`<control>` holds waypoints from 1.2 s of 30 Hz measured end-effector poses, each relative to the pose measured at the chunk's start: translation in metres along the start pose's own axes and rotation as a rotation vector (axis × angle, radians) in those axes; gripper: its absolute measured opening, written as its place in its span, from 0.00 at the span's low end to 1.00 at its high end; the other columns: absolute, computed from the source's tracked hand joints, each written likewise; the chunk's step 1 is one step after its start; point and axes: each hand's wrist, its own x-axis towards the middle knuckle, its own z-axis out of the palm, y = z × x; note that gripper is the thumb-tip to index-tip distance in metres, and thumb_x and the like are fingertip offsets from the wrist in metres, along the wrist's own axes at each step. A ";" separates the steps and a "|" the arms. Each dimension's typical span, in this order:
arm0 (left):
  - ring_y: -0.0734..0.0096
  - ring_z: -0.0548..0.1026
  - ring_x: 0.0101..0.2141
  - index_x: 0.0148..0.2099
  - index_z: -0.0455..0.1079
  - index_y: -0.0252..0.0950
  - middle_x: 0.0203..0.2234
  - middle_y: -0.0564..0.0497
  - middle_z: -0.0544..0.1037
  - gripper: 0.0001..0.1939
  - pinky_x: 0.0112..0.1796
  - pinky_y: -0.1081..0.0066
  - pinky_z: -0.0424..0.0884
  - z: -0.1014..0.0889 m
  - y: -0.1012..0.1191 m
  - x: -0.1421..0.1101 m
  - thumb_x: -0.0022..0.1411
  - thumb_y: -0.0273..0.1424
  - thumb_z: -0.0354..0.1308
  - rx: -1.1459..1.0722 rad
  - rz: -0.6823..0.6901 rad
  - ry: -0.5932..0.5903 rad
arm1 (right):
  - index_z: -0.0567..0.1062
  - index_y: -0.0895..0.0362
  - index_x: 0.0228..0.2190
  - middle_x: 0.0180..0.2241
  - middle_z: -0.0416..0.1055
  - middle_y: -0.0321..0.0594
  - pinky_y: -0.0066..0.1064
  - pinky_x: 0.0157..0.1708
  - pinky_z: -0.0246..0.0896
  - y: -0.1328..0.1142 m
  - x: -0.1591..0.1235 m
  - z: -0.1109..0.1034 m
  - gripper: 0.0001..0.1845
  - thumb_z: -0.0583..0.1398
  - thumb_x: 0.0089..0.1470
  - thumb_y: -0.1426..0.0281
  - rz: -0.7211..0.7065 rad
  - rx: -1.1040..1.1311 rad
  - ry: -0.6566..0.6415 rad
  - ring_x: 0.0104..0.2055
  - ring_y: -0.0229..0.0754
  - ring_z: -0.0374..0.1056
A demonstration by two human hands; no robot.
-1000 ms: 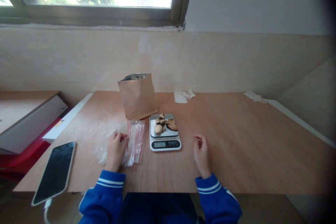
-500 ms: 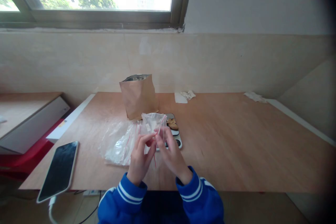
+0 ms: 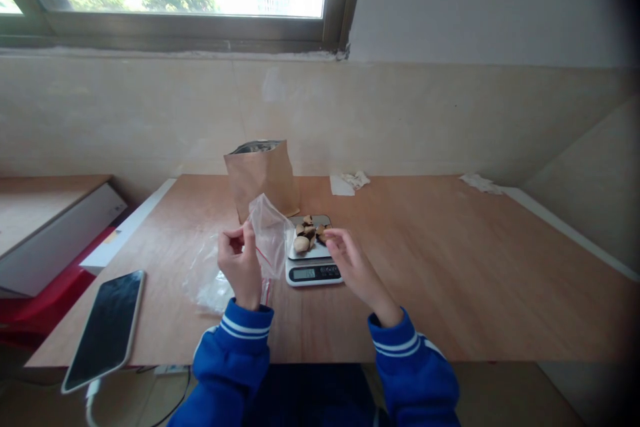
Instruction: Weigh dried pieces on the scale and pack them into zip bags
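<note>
My left hand (image 3: 241, 260) is closed on the edge of a clear zip bag (image 3: 273, 240), pinched between thumb and fingers. The bag hangs to the hand's right, its red seal line low down. My right hand (image 3: 353, 267) is over the right side of a kitchen scale (image 3: 295, 277), thumb and fingers stretched and slightly apart. Its fingertips are at a brown dried piece, perhaps touching it. Several tan and brown dried pieces, which look like dried mushrooms (image 3: 302, 244), lie on the scale's plate. The display's digits are too small to read.
An open brown paper bag (image 3: 263, 180) stands behind the scale. More clear plastic bags (image 3: 207, 280) lie left of my left hand. A phone (image 3: 105, 327) with a white cable overhangs the table's left front corner. Crumpled tissue (image 3: 356, 180) lies near the wall.
My hands have moved apart from the zip bag's seal. The left has carried the bag up and left, uncovering the scale. The right has let go and moved to the dried pieces.
</note>
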 end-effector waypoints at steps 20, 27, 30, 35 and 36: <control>0.66 0.75 0.37 0.43 0.73 0.35 0.30 0.52 0.77 0.14 0.42 0.68 0.68 0.029 -0.043 0.007 0.54 0.30 0.54 0.056 -0.049 -0.122 | 0.70 0.57 0.44 0.40 0.74 0.49 0.43 0.42 0.66 0.016 0.028 0.012 0.15 0.53 0.58 0.65 0.043 -0.284 0.181 0.42 0.51 0.71; 0.64 0.75 0.40 0.49 0.70 0.35 0.38 0.48 0.78 0.17 0.44 0.66 0.67 0.022 -0.028 0.004 0.57 0.30 0.54 0.106 0.062 -0.245 | 0.59 0.53 0.47 0.33 0.75 0.39 0.30 0.28 0.66 -0.061 0.031 0.036 0.18 0.56 0.58 0.59 0.069 0.261 0.092 0.32 0.42 0.74; 0.63 0.75 0.45 0.36 0.69 0.37 0.44 0.46 0.78 0.05 0.46 0.65 0.66 0.018 -0.027 0.004 0.58 0.30 0.53 0.074 0.038 -0.260 | 0.62 0.54 0.41 0.30 0.74 0.38 0.32 0.28 0.64 -0.064 0.034 0.047 0.13 0.57 0.57 0.61 0.052 0.044 0.042 0.30 0.43 0.72; 0.62 0.73 0.50 0.25 0.55 0.39 0.49 0.46 0.76 0.12 0.46 0.65 0.65 0.015 -0.026 0.002 0.59 0.30 0.52 -0.015 -0.070 -0.254 | 0.72 0.54 0.34 0.35 0.71 0.41 0.39 0.44 0.62 -0.051 0.036 0.046 0.09 0.55 0.60 0.63 -0.196 -0.270 -0.053 0.42 0.46 0.68; 0.62 0.73 0.50 0.24 0.54 0.39 0.48 0.46 0.76 0.12 0.46 0.65 0.65 0.015 -0.026 0.002 0.58 0.30 0.52 -0.025 -0.091 -0.249 | 0.73 0.54 0.35 0.37 0.70 0.42 0.38 0.46 0.61 -0.045 0.036 0.045 0.11 0.52 0.62 0.64 -0.218 -0.244 -0.020 0.43 0.45 0.67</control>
